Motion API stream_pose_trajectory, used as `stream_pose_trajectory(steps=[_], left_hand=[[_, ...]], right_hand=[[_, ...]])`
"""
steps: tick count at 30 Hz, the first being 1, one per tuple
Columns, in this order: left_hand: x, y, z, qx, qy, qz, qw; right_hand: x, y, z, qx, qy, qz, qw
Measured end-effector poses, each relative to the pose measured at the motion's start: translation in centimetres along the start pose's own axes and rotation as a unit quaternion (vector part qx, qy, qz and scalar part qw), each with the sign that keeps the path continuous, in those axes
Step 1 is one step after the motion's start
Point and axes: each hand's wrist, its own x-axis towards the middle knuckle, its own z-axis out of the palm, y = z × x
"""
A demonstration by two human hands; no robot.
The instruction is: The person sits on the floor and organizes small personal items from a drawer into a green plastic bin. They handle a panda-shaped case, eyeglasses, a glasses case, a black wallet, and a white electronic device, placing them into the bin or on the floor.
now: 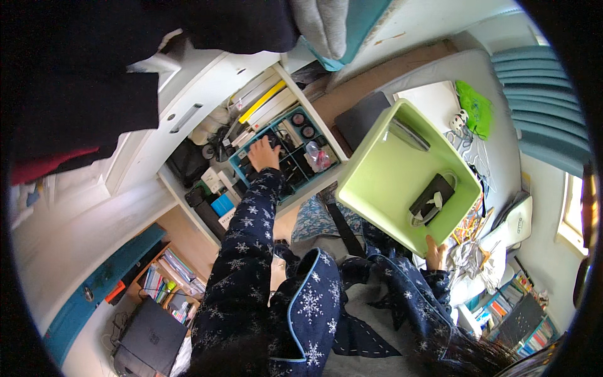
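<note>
My left hand [264, 154] reaches into an opened white drawer [313, 110], over the left compartments of a blue divided organizer tray [296, 153]. Dark items lie under its fingertips; whether the fingers grip one is hidden. Round dark lids [298, 118] and a clear plastic container with a pink part [318, 158] occupy other compartments. My right hand [435, 253] holds the near rim of a light green plastic bin [372, 174], tilted so its inside faces me. In the bin are a black object with a pale cable [431, 193] and a flat package [409, 134] along one wall.
White boxes and a yellow-edged one [264, 101] fill the drawer's back. A blue box [222, 204], power strip and black cases lie at its left. Beyond the bin is a bed [499, 141] bearing a green bag [473, 108] and hangers. Dark clothing [94, 70] hangs upper left.
</note>
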Motion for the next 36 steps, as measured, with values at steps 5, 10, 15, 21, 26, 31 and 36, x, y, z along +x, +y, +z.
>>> stream_pose_trajectory(steps=[5, 10, 15, 21, 26, 31, 36], left_hand=[[1.6, 0.6, 0.6, -0.105, -0.1, -0.059, 0.988], [1.9, 3.4, -1.1, -0.075, -0.046, -0.066, 0.994], [1.4, 4.7, -2.4, -0.033, -0.034, 0.148, 0.988], [1.4, 3.1, -1.8, -0.157, -0.02, 0.121, 0.98], [-0.3, -0.2, -1.3, -0.152, -0.007, 0.083, 0.985], [1.4, -0.7, 0.8, -0.114, -0.046, 0.113, 0.986], [2.5, -1.0, 1.7, 0.007, 0.011, 0.154, 0.988]], right_hand=[[0.4, -1.8, -0.7, 0.075, -0.054, 0.074, 0.993], [0.2, -3.6, 0.3, 0.041, -0.011, 0.05, 0.998], [-0.4, -6.5, 0.1, 0.167, -0.062, 0.097, 0.979], [-0.1, -7.1, 0.7, 0.18, -0.052, 0.128, 0.974], [0.2, -6.6, 1.0, 0.249, -0.101, 0.039, 0.962], [0.3, -7.8, 0.4, 0.185, -0.108, 0.051, 0.975], [0.4, -8.9, -0.1, 0.133, -0.12, 0.045, 0.983]])
